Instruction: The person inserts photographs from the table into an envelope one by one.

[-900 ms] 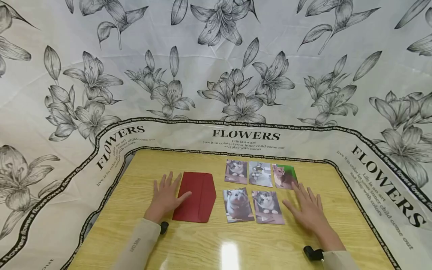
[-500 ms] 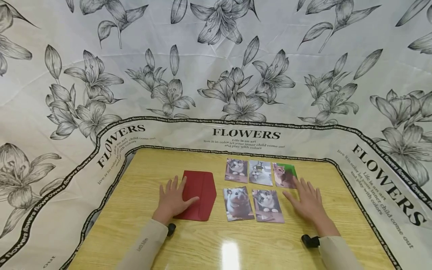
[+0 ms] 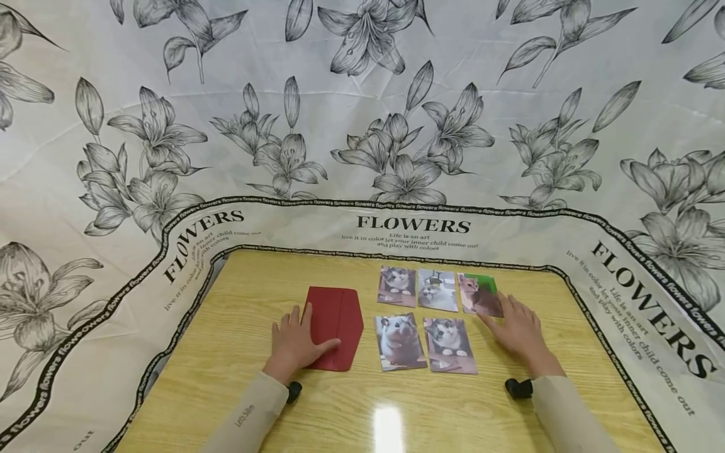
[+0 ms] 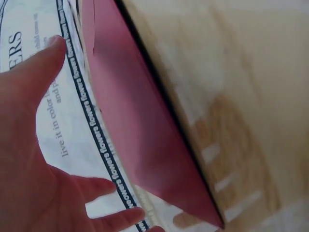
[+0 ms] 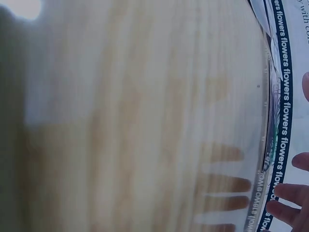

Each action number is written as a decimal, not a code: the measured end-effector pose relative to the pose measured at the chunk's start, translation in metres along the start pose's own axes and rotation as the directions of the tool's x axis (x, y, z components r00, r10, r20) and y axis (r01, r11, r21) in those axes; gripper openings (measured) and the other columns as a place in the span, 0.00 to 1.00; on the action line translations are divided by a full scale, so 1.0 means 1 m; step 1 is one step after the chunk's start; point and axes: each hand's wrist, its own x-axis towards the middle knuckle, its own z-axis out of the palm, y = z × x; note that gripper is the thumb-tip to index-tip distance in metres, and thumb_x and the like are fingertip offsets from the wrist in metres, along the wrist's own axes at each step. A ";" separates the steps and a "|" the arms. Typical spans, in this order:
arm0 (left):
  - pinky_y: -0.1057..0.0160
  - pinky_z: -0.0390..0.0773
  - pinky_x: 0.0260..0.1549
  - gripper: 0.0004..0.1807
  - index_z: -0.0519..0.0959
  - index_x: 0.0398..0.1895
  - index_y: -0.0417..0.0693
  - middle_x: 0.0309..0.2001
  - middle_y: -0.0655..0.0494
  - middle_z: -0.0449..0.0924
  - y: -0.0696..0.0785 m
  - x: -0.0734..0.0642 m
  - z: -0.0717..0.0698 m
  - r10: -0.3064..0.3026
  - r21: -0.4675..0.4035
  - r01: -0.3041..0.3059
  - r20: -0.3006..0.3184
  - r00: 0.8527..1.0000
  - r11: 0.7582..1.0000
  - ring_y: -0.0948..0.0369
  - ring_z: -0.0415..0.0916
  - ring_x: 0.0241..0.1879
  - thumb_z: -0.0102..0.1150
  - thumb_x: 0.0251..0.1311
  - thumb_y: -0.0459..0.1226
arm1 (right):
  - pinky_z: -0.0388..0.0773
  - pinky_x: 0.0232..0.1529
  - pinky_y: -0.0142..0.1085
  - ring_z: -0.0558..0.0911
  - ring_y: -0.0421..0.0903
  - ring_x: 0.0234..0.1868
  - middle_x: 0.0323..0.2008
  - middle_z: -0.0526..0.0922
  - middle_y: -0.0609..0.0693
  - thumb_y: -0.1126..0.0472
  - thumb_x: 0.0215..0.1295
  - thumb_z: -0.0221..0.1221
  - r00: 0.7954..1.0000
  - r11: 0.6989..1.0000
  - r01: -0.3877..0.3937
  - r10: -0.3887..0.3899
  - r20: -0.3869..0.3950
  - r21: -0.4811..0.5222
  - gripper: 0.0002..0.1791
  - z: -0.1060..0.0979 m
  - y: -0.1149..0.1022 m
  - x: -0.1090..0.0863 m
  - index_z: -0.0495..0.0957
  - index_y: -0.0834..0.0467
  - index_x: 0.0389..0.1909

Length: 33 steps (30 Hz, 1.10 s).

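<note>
A red envelope (image 3: 347, 321) lies on the table in the head view. My left hand (image 3: 291, 346), fingers spread, hovers at its left side, the thumb over its lower part; the left wrist view shows a gap between palm and red paper (image 4: 130, 106). To the right lie several photo cards in two rows: a cat (image 3: 396, 286), a white animal (image 3: 437, 290) and a ginger kitten on green (image 3: 472, 294) behind, a hamster (image 3: 399, 343) and another cat (image 3: 451, 346) in front. My right hand (image 3: 520, 330) is beside the kitten card, thumb and fingertips overlapping its right edge.
The glossy wooden table (image 3: 340, 415) mirrors a light near its front. White cloth (image 3: 413, 236) printed with flowers and lettering hangs around its back and sides. Black wrist devices (image 3: 518, 388) sit under both sleeves.
My left hand has moved right, further over the envelope. My right hand has shifted slightly, its fingers drawing closer together at the kitten card. The envelope and cards lie where they were.
</note>
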 end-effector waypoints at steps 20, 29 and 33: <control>0.41 0.76 0.60 0.71 0.62 0.79 0.26 0.67 0.30 0.69 0.010 -0.011 0.012 -0.066 0.110 0.073 -0.071 0.995 0.991 0.38 0.69 0.63 0.65 0.53 0.77 | 0.59 0.57 0.72 0.61 0.78 0.62 0.63 0.62 0.82 0.25 0.75 0.51 0.995 0.995 -0.103 0.103 -0.016 -0.002 0.60 0.004 0.005 0.018 0.60 0.80 0.75; 0.44 0.77 0.58 0.71 0.64 0.77 0.25 0.60 0.29 0.71 0.009 -0.010 0.015 -0.077 0.153 0.093 -0.104 0.992 0.984 0.39 0.72 0.59 0.68 0.50 0.77 | 0.65 0.53 0.70 0.65 0.74 0.52 0.53 0.64 0.80 0.24 0.70 0.57 0.979 0.982 -0.185 0.187 -0.084 0.031 0.61 0.012 0.002 0.025 0.64 0.84 0.64; 0.44 0.78 0.58 0.71 0.64 0.77 0.25 0.58 0.25 0.72 0.010 -0.007 0.012 -0.105 0.146 0.119 -0.102 0.989 0.982 0.37 0.74 0.58 0.71 0.49 0.75 | 0.66 0.52 0.69 0.66 0.74 0.50 0.50 0.64 0.78 0.24 0.68 0.60 0.970 0.975 -0.220 0.222 -0.094 0.035 0.60 0.012 -0.001 0.027 0.65 0.85 0.59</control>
